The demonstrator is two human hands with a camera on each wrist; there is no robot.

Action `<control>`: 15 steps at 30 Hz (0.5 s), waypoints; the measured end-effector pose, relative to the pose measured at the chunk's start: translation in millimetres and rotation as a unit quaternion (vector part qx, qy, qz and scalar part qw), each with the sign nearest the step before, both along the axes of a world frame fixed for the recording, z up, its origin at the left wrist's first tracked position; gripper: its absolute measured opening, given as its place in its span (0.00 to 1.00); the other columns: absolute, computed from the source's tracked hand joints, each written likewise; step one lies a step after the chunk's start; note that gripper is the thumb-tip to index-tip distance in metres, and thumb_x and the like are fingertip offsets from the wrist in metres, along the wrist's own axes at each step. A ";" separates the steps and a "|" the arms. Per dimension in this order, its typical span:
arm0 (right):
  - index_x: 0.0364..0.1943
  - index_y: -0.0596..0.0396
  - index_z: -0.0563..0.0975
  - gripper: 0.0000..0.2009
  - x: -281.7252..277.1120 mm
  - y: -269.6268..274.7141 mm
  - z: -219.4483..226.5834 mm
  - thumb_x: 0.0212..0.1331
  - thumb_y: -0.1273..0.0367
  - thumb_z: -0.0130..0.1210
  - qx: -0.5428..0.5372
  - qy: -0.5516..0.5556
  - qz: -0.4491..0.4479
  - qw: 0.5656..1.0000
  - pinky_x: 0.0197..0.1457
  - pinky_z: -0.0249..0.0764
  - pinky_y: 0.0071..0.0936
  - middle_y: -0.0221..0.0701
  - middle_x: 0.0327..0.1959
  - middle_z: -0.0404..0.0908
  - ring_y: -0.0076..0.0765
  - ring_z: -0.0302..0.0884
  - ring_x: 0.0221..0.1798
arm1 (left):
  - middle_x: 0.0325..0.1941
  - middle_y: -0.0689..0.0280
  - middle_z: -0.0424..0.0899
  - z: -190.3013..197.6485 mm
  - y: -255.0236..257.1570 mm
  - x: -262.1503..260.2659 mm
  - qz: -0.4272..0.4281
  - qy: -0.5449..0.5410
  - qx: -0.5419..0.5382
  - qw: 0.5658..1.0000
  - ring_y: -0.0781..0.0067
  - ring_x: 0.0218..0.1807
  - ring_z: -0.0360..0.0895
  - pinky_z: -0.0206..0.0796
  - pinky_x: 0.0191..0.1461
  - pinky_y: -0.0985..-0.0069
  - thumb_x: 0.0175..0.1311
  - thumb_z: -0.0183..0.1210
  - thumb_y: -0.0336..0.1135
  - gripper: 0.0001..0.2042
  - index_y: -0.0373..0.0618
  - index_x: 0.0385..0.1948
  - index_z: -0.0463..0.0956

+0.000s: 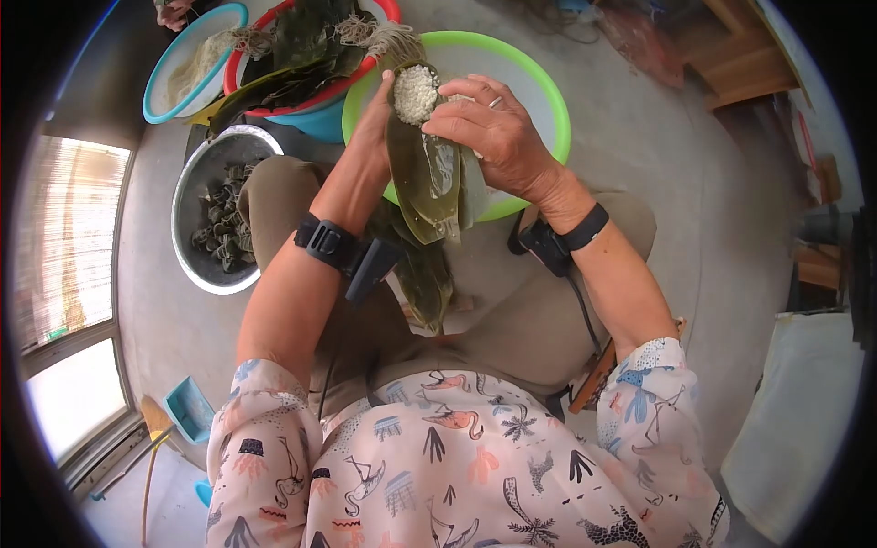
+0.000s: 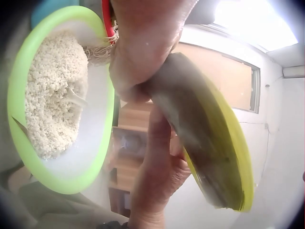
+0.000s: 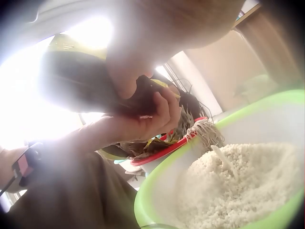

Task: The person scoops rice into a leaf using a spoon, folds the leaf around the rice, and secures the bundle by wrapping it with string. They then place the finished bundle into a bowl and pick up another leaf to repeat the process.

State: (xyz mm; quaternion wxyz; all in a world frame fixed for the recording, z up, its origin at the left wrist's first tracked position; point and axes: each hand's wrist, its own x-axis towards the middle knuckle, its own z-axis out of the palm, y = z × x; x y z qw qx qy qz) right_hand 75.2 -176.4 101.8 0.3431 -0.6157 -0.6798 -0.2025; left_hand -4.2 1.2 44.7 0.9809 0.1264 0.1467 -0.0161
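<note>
A long green leaf (image 1: 425, 187) is folded into a pocket at its upper end, with white rice (image 1: 417, 94) filling the pocket. On its left side my left hand (image 1: 370, 137) grips the folded end. My right hand (image 1: 498, 132) holds the opposite edge, its fingertips at the rice and its thumb on the leaf's outer side in the right wrist view. The leaf's free end hangs toward my lap. In the left wrist view the leaf (image 2: 205, 138) shows its dark outer side, and my left fingers hide part of the fold.
Beneath my hands stands a green-rimmed basin (image 1: 559, 110) of loose rice (image 2: 52, 95) with a white utensil. Left of it are a red-rimmed basin (image 1: 398, 11) with leaves and strings, a blue-rimmed basin (image 1: 150, 96), and a metal bowl (image 1: 179, 224) of dark wrapped bundles. More leaves (image 1: 420, 274) hang between my knees.
</note>
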 end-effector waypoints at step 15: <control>0.38 0.58 0.78 0.12 1.5 26.4 -28.6 0.51 0.70 0.65 0.034 0.343 -0.043 0.938 0.48 0.73 0.32 0.35 0.38 0.78 0.42 0.76 0.43 | 0.51 0.61 0.77 3.2 -16.2 11.3 0.126 0.036 0.075 0.989 0.67 0.52 0.75 0.70 0.56 0.68 0.74 0.44 0.49 0.19 0.44 0.52 0.71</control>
